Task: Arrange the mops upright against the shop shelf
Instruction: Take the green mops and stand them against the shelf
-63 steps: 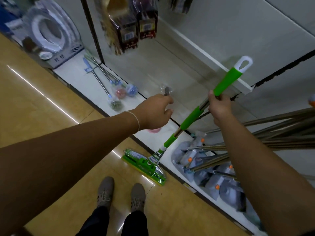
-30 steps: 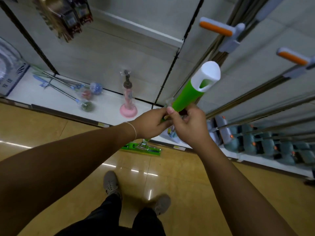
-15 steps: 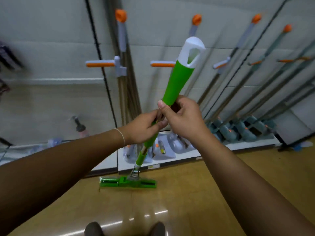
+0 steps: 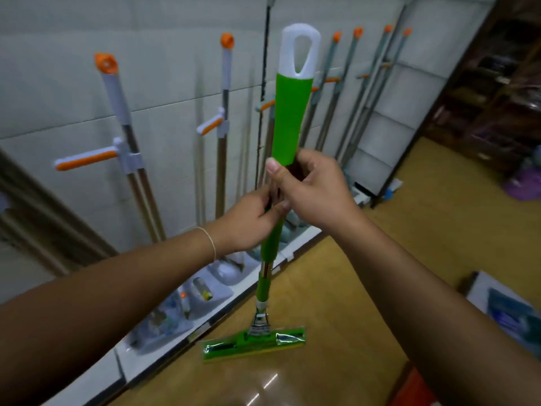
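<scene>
Before the shelf (image 4: 295, 244), left hand (image 4: 248, 221) and right hand (image 4: 316, 189) apparently grip the upright green mop (image 4: 288, 118).

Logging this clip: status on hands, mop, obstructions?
Both hands, left and right, grip green mop mid-handle. Mop upright, head on floor, not yet against shelf. Orange-tipped mops already leaning there.
</scene>
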`<state>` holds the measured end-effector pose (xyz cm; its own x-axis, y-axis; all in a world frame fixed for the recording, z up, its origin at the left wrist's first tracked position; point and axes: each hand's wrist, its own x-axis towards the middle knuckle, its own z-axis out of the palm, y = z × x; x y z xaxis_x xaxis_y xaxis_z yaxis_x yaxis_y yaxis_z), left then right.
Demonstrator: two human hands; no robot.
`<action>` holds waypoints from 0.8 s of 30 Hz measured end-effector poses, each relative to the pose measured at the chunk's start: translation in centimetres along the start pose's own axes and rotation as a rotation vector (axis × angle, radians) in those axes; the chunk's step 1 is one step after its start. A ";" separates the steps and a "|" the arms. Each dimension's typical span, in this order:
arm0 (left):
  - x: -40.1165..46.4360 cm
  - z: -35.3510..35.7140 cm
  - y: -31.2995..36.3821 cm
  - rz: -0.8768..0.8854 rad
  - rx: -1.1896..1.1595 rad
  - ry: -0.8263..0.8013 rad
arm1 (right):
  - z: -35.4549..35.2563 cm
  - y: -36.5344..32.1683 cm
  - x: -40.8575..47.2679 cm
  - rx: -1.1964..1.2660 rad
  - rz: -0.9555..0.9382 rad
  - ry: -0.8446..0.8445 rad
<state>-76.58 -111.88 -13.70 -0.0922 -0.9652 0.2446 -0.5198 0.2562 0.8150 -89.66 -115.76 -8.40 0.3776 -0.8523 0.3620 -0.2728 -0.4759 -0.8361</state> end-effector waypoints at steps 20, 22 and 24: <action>26.6 6.8 5.9 0.271 -0.127 -0.464 | -15.3 4.8 11.8 -0.293 0.113 0.569; 28.3 7.9 6.9 0.283 -0.156 -0.467 | -17.0 5.0 12.5 -0.300 0.119 0.614; 30.1 9.3 7.8 0.296 -0.173 -0.477 | -18.8 5.6 13.2 -0.293 0.120 0.659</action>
<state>-91.26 -139.42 -4.87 -0.6055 -0.7575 0.2440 -0.2713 0.4847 0.8315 -102.85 -133.75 -0.51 -0.2559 -0.8116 0.5251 -0.5393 -0.3310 -0.7743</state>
